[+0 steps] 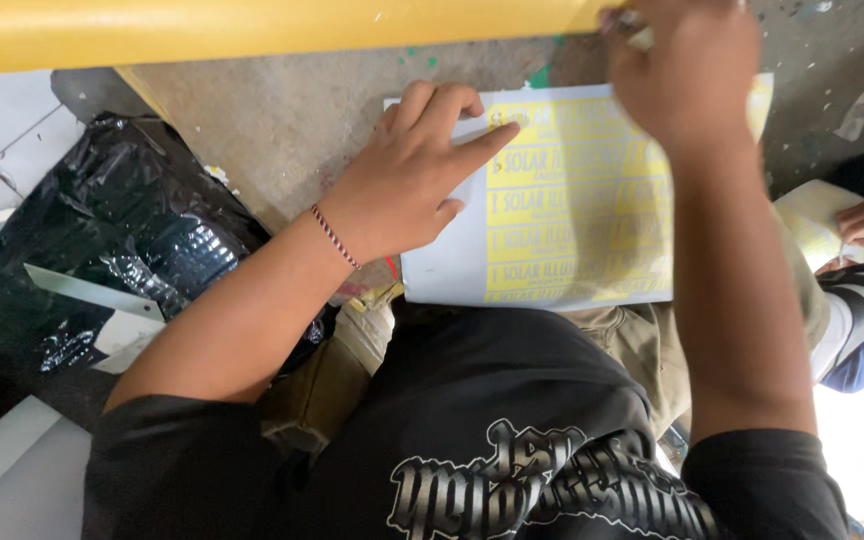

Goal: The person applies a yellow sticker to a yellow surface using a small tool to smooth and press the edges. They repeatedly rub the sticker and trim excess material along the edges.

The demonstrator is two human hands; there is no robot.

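- Left hand (407, 175): fingers (482, 143) spread loosely, forefinger pressing the white sheet of yellow rectangular stickers (562, 200) lying on the lap.
- Right hand (682, 65): fingers curled shut, pinching the sheet's far edge.
- Left of the fingers: crumpled black plastic bag (122, 230).

A single head-worn camera looked steeply down from close above the person's lap, facing the white-and-yellow printed sticker sheet (572, 200) lying just below the yellow painted beam (252, 30).
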